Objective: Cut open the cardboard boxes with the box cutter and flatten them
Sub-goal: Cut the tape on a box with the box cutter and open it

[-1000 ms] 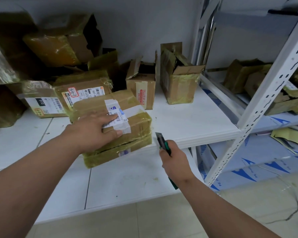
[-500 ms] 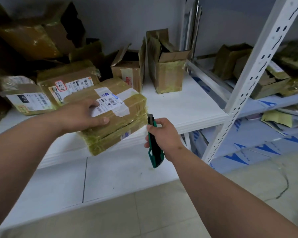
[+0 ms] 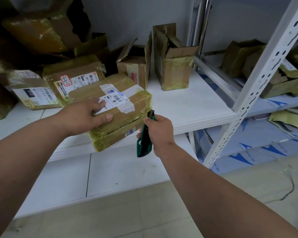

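Note:
A flat cardboard box (image 3: 127,117), wrapped in yellowish tape with a white shipping label on top, juts over the front edge of the white shelf (image 3: 187,107). My left hand (image 3: 83,117) grips its near left part, fingers on the label and thumb on the side. My right hand (image 3: 159,131) holds a green box cutter (image 3: 144,143) upright, its dark tip at the box's right front corner. Whether a blade is out cannot be seen.
Several more taped boxes (image 3: 72,78) are stacked at the back left of the shelf. Two opened boxes (image 3: 174,66) stand at the back middle. A white perforated rack post (image 3: 258,78) rises at right, with more boxes (image 3: 272,71) on the neighbouring shelf behind it. A lower shelf lies below.
The box has been drawn forward over the shelf edge under my left hand. My right hand turned the cutter upright and brought its tip up to the box's right front corner.

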Motion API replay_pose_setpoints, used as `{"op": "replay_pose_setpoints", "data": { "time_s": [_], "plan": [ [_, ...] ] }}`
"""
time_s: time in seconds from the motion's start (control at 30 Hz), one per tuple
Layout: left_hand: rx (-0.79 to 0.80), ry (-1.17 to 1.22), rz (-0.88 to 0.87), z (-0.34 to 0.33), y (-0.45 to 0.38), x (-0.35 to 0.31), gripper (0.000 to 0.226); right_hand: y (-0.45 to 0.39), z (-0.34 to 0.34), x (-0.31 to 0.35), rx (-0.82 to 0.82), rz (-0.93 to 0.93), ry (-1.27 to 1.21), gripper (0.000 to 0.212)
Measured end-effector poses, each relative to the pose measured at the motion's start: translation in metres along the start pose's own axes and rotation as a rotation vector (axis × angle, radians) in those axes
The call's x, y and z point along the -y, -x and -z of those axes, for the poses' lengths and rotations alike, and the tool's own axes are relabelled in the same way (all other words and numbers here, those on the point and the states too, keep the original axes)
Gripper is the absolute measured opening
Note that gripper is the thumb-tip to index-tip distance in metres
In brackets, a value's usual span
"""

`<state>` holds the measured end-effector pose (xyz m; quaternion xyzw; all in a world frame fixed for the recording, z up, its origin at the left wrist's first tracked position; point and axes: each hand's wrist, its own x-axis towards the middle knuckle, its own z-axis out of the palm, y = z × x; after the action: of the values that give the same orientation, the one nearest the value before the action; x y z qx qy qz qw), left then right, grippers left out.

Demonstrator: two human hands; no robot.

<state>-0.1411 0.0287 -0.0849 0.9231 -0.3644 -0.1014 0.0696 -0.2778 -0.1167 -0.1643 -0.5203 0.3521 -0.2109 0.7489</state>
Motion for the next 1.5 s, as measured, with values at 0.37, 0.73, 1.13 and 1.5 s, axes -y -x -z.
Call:
{"op": "replay_pose_setpoints", "data": {
  "time_s": [0.37,0.73,1.13,1.5],
  "plan": [
    [0.007,-0.055,-0.025,-0.002,-0.001,0.0,0.07,0.015,-0.013,-0.006,0.002,-0.011,-0.007,0.007],
    [0.004,-0.05,-0.021,-0.005,-0.001,0.005,0.072,0.035,-0.015,-0.006,0.095,-0.069,0.071,0.006],
    [0.176,0.351,-0.076,0.011,0.012,0.036,0.083,0.017,-0.015,0.005,0.059,-0.09,0.216,0.008],
    [0.151,0.023,-0.218,0.01,0.007,0.039,0.08,0.009,-0.016,0.014,0.067,-0.089,0.255,0.01]
  ]
}}
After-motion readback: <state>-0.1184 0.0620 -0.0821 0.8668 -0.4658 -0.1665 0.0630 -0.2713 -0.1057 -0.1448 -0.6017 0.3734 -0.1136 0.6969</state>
